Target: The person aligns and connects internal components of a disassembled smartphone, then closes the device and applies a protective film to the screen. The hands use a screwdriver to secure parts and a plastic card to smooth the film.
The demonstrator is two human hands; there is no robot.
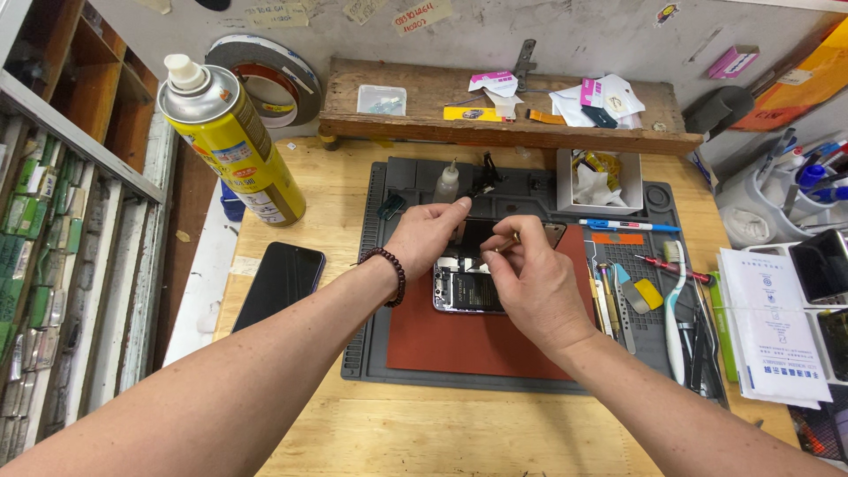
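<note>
On the rust-red rectangular mat (459,340), centre of the grey silicone work mat (521,190), lies an opened smartphone with its dark internals and battery exposed (464,290); its black screen panel (481,232) is tilted up at the far edge. Left hand (424,237), a dark beaded bracelet (389,274) on its wrist, has its fingers pinched on the raised panel's upper edge. Right hand (528,278) is over the phone's right side, fingers closed on a thin tool whose tip is too small to make out. Just right of the red mat: tweezers and prying tools (609,296), a yellow plastic pick (649,293), a white toothbrush (676,305), a red-handled screwdriver (676,267). Far edge of grey mat: small clear dropper bottle (447,184), white open box holding crumpled wipes (601,181). Left, on the wooden worktop (424,433): a second black smartphone, face up (281,283), and a tall yellow aerosol can (231,137). Rear: a rough wooden shelf (495,110).
</note>
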